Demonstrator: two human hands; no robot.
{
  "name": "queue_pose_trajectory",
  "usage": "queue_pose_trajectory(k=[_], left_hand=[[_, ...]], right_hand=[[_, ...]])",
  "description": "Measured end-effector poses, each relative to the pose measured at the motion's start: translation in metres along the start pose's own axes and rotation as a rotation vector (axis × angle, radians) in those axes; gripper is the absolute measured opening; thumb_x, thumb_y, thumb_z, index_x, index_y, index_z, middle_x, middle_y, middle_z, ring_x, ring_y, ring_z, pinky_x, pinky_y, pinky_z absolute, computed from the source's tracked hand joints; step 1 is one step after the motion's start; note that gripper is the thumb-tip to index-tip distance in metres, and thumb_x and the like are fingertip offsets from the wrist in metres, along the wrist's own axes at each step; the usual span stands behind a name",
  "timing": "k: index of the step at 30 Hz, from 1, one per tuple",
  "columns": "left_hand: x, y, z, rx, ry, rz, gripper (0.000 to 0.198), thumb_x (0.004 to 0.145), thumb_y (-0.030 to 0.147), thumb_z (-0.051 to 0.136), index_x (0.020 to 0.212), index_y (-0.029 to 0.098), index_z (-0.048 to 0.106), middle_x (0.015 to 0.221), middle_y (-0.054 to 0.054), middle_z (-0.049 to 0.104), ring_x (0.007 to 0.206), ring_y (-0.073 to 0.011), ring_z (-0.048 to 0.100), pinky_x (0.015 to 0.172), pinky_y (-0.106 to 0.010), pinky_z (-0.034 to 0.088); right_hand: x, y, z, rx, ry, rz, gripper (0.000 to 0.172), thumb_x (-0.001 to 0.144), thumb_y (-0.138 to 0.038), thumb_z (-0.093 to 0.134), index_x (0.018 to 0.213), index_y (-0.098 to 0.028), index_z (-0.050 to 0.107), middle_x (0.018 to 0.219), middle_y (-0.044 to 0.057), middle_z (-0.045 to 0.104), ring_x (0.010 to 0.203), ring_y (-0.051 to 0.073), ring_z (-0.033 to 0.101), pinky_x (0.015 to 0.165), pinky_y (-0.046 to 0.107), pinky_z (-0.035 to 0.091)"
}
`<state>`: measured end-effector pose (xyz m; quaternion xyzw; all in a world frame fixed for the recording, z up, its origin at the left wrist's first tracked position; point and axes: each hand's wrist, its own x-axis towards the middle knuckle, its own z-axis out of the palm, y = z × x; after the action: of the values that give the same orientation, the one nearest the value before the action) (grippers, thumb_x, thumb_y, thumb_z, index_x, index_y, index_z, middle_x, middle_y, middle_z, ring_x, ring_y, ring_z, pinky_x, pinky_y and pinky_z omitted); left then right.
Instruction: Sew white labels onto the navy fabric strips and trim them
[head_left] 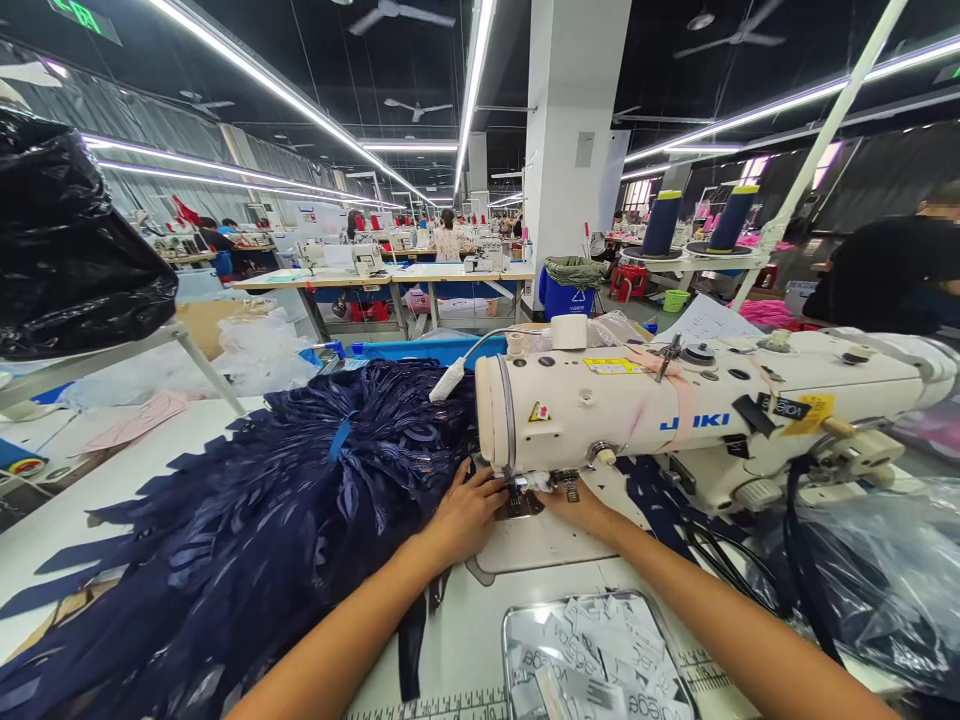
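A white sewing machine (585, 400) stands before me, with a hand at each side of its needle area. My left hand (469, 508) lies left of the presser foot, its fingers stretched toward the needle plate (517, 505); any cloth under them is hard to make out. My right hand (577, 508) reaches in from the right, its fingertips hidden behind the machine's lower parts. A large heap of navy straps (300, 540), bound by a blue tie (342, 436), fills the table beside my left arm. One dark strap (410, 650) hangs below my left wrist.
In front lies a tray of printed white labels (600, 660), near a ruler strip (435, 706). Clear plastic with dark material (877, 580) sits at right. Navy thread cones (661, 224) stand behind the machine. A black bag (67, 240) hangs at left. People work farther back.
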<state>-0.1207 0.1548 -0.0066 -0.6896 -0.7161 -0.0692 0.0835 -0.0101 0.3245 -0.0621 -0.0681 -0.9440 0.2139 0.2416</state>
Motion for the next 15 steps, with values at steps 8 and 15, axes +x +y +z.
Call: queue_pose_trajectory(k=[8,15], left_hand=[[-0.006,0.018,0.012,0.376,0.089,-0.096,0.025,0.082,0.014,0.045,0.096,0.013,0.066,0.117,-0.013,0.057,0.115,-0.0312,0.043,0.101,-0.055,0.024],[0.007,0.007,0.0,0.291,-0.088,-0.076,0.031,0.08,0.012,0.045,0.105,0.017,0.062,0.114,-0.009,0.058,0.115,-0.0272,0.043,0.104,-0.054,0.02]], right_hand=[[0.0,0.01,0.008,-0.157,-0.022,-0.088,0.02,0.086,-0.024,0.048,0.086,-0.02,0.067,0.078,0.007,0.068,0.082,0.026,0.063,0.077,0.046,0.05],[-0.009,-0.001,-0.01,-0.226,-0.05,-0.19,0.028,0.088,-0.02,0.043,0.073,-0.017,0.067,0.068,0.009,0.067,0.071,0.026,0.063,0.071,0.041,0.051]])
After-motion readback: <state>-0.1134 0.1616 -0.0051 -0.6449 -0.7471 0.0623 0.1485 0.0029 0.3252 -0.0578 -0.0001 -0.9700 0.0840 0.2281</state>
